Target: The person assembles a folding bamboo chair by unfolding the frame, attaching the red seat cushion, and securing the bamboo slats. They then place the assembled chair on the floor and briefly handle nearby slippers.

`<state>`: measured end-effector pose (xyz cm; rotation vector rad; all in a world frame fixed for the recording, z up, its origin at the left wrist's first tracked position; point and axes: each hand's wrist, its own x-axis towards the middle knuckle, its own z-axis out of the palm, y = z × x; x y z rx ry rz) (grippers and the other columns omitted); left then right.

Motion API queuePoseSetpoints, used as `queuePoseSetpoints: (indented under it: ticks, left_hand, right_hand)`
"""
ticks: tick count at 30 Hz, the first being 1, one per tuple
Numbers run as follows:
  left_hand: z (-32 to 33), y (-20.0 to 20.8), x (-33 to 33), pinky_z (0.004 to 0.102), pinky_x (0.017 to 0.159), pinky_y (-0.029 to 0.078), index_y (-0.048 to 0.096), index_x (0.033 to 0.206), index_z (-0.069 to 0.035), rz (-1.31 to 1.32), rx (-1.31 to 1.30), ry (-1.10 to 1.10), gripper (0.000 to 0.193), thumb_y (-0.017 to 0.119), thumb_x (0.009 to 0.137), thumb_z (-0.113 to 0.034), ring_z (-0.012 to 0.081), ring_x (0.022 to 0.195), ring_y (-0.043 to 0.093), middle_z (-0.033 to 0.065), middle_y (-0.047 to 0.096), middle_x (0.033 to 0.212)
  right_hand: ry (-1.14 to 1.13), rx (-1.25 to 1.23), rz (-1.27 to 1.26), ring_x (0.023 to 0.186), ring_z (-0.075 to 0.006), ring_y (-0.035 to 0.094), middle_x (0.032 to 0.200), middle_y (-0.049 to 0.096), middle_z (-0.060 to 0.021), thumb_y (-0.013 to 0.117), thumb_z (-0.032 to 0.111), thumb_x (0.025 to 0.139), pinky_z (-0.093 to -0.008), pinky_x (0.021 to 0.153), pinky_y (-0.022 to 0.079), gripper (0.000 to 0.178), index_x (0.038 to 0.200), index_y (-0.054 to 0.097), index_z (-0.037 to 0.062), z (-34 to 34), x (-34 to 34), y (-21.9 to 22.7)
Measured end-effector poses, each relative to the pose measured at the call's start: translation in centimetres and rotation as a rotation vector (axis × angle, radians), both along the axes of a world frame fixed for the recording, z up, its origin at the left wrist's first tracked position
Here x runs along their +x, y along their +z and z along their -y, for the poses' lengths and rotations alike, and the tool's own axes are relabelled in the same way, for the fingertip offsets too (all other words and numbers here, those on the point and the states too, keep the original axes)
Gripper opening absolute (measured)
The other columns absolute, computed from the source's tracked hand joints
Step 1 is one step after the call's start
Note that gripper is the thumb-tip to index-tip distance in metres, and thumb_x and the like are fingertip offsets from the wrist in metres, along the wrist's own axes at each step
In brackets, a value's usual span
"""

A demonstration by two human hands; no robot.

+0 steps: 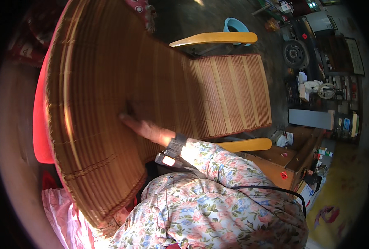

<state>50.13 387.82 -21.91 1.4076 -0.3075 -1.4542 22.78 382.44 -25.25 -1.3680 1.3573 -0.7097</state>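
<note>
A brown bamboo-slat mat (234,91) covers a chair with yellowish wooden armrests (213,39). Its left part stands closer to me and curves round. My right hand (149,130) reaches in from the right, over the middle of the mat. Its fingers are in shade and smeared, with a small dark patch beside them that I cannot make out. A black band with a small device is on that wrist. At the lower left my left sleeve meets the mat's lower corner; the left hand itself cannot be made out there.
A red cushion edge (41,120) shows behind the mat, with pink plastic (60,207) below it. Beyond the chair are a blue basin (235,25), a wheel (295,54) and cluttered shelves. A wooden cabinet (271,166) stands beside my right arm.
</note>
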Motion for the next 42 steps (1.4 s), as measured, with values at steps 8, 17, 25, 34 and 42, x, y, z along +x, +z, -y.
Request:
queuePoseSetpoints:
  ticks: [8, 17, 25, 34, 42]
  left_hand:
    - [0.5, -4.3, 4.8, 0.0187, 0.042, 0.035, 0.050, 0.070, -0.012, -0.072, 0.048, -0.001, 0.023, 0.047, 0.088, -0.026, 0.0049, 0.044, 0.039, -0.0048, 0.042, 0.052]
    - [2.1, -7.8, 7.1, 0.0206, 0.037, 0.028, 0.039, 0.059, -0.018, -0.060, 0.157, 0.068, 0.033, 0.050, 0.086, -0.034, 0.0063, 0.040, 0.031, -0.0057, 0.034, 0.048]
    - [2.3, -12.4, 9.8, 0.0253, 0.056, 0.046, 0.058, 0.086, -0.013, -0.130, 0.118, -0.082, 0.026, 0.053, 0.084, -0.038, 0.0107, 0.058, 0.053, -0.0028, 0.059, 0.072]
    - [2.0, -16.4, 9.6, 0.0342, 0.080, 0.047, 0.056, 0.102, -0.008, -0.238, 0.234, -0.205, 0.035, 0.043, 0.088, -0.037, 0.0221, 0.086, 0.059, 0.0055, 0.062, 0.096]
    - [3.5, -15.5, 6.9, 0.0371, 0.087, 0.043, 0.050, 0.118, -0.008, -0.039, 0.335, -0.262, 0.050, 0.042, 0.087, -0.047, 0.0215, 0.100, 0.053, 0.0054, 0.056, 0.111]
  right_hand:
    - [-0.389, -0.046, 0.117, 0.108, -0.0264, 0.047, 0.116, 0.049, -0.0177, 0.058, 0.028, 0.083, -0.0362, 0.090, 0.040, 0.050, 0.121, 0.042, 0.0008, -5.3, -9.7, -6.5]
    - [-0.581, 0.338, -1.580, 0.098, -0.0335, 0.051, 0.101, 0.055, -0.0198, 0.057, 0.040, 0.076, -0.0413, 0.080, 0.043, 0.043, 0.103, 0.057, 0.0056, -30.2, -38.1, -0.3]
    - [-1.488, 0.437, -0.142, 0.092, -0.0215, 0.052, 0.105, 0.051, -0.0020, 0.047, 0.049, 0.083, -0.0451, 0.074, 0.041, 0.048, 0.119, 0.033, 0.0206, -34.7, -39.6, -4.9]
    - [-1.609, 0.522, -0.188, 0.094, -0.0212, 0.051, 0.110, 0.048, -0.0025, 0.050, 0.046, 0.083, -0.0412, 0.072, 0.043, 0.046, 0.120, 0.033, 0.0237, -35.9, -43.0, -5.1]
    - [-1.548, 0.493, 0.169, 0.100, -0.0267, 0.049, 0.116, 0.042, -0.0069, 0.049, 0.040, 0.085, -0.0421, 0.075, 0.045, 0.048, 0.125, 0.029, 0.0233, -40.4, -44.9, -6.8]
